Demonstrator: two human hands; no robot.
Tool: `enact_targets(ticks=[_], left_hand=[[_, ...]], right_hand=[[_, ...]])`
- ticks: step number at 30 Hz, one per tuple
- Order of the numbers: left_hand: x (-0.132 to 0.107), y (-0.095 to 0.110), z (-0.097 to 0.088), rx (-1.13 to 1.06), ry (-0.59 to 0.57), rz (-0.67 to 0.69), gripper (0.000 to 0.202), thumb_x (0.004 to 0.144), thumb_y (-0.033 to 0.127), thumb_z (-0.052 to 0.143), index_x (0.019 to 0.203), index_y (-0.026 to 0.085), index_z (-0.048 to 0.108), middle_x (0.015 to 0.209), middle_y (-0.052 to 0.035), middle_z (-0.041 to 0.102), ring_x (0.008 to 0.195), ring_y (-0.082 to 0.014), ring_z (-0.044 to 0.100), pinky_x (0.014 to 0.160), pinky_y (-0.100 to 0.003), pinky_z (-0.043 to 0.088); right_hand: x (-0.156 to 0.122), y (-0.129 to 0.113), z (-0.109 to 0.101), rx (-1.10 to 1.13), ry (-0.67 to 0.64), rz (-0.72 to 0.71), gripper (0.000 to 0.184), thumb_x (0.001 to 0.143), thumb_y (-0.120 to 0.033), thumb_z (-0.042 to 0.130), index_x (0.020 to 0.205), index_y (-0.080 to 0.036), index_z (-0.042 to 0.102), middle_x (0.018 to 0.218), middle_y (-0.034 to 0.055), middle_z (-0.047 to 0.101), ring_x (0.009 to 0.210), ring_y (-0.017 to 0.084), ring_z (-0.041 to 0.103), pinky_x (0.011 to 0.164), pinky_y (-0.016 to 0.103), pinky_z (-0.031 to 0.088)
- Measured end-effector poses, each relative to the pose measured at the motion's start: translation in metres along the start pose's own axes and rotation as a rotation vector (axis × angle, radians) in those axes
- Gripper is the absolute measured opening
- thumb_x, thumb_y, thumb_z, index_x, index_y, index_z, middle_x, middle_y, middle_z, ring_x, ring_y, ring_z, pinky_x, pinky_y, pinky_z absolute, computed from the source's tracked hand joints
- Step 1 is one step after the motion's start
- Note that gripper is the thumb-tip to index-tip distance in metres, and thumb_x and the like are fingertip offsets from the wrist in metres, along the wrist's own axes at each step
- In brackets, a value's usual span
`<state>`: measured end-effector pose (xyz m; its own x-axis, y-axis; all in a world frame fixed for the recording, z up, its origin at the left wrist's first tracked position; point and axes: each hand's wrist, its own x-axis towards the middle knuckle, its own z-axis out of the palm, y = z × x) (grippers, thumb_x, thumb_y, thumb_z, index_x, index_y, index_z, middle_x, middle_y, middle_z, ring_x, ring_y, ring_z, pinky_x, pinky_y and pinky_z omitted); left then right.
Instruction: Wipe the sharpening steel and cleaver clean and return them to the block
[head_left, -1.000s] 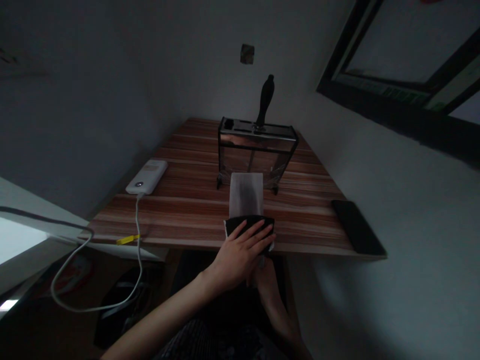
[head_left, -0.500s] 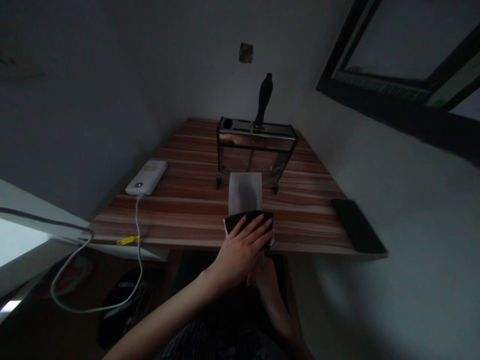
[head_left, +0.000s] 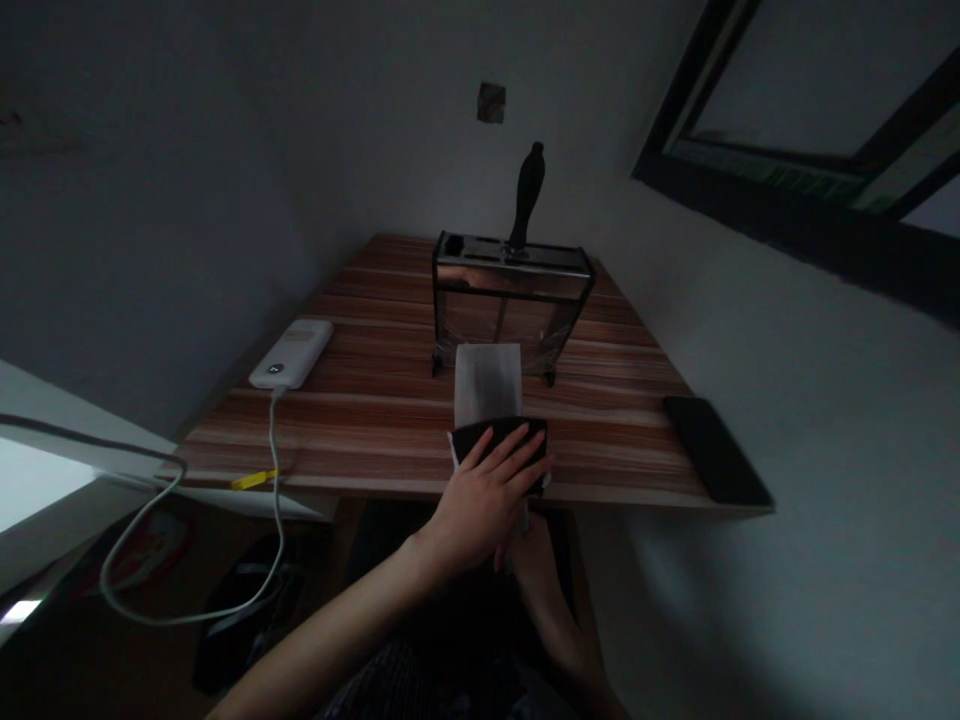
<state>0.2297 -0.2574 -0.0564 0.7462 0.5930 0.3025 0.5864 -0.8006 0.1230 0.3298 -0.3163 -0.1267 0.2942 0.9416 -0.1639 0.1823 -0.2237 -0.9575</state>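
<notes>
Left hand (head_left: pixel 480 505) lies flat, grip spread, over a black piece (head_left: pixel 466 440) lower center, can't tell about the right hand's (head_left: pixel 538 565) grip tho.

Long-fingernailed fingers (head_left: pixel 504 450), bare forearms (head_left: pixel 330 630), dark clothing (head_left: pixel 379 685) with faint paler lines.

Worktop (head_left: pixel 390 335) was reddish-brown with paler wood-grain streaks. Strip (head_left: pixel 487 380) was whitish, greyer down the middle; curved piece (head_left: pixel 474 433) was black, white-edged. Handle (head_left: pixel 529 195) and flat slab (head_left: pixel 716 450) were black, power bank (head_left: pixel 296 350) and cord (head_left: pixel 278 505) white, tag (head_left: pixel 251 481) yellow.
</notes>
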Motion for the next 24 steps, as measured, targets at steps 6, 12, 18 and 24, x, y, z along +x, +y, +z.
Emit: enact_targets(ticks=[6, 12, 18, 24], left_hand=[[0.019, -0.015, -0.007, 0.067, 0.064, -0.048, 0.050, 0.092, 0.028, 0.047, 0.141, 0.030, 0.035, 0.153, 0.0021, 0.026, 0.142, -0.0209, 0.018, 0.114, -0.047, 0.018], [0.037, -0.036, -0.015, 0.111, 0.123, -0.053, 0.052, 0.091, 0.024, 0.049, 0.141, 0.030, 0.035, 0.153, 0.0005, 0.025, 0.142, -0.0211, 0.017, 0.115, -0.048, 0.017], [0.053, -0.058, -0.022, 0.134, 0.190, -0.083, 0.049, 0.092, 0.023, 0.047, 0.140, 0.029, 0.037, 0.153, -0.0019, 0.027, 0.142, -0.0214, 0.018, 0.114, -0.047, 0.018], [0.064, -0.072, -0.026, 0.149, 0.203, -0.124, 0.047, 0.093, 0.024, 0.044, 0.140, 0.028, 0.037, 0.153, -0.0037, 0.026, 0.141, -0.0219, 0.019, 0.113, -0.048, 0.018]], right_hand=[[0.000, -0.003, -0.001, 0.129, -0.068, 0.145, 0.039, 0.060, -0.054, 0.060, 0.044, -0.022, 0.044, 0.034, -0.0027, 0.044, 0.030, 0.010, 0.041, 0.033, 0.022, 0.029], [-0.001, -0.005, -0.001, 0.139, -0.060, 0.142, 0.039, 0.060, -0.052, 0.061, 0.044, -0.022, 0.043, 0.034, -0.0042, 0.041, 0.031, 0.010, 0.039, 0.034, 0.022, 0.029], [-0.004, -0.008, -0.002, 0.119, -0.064, 0.160, 0.036, 0.061, -0.047, 0.060, 0.043, -0.022, 0.043, 0.034, -0.0039, 0.041, 0.032, 0.009, 0.040, 0.035, 0.021, 0.030], [-0.004, -0.002, 0.000, 0.164, -0.058, 0.190, 0.033, 0.062, -0.045, 0.063, 0.047, -0.021, 0.046, 0.034, -0.0047, 0.043, 0.032, 0.009, 0.041, 0.035, 0.020, 0.030]])
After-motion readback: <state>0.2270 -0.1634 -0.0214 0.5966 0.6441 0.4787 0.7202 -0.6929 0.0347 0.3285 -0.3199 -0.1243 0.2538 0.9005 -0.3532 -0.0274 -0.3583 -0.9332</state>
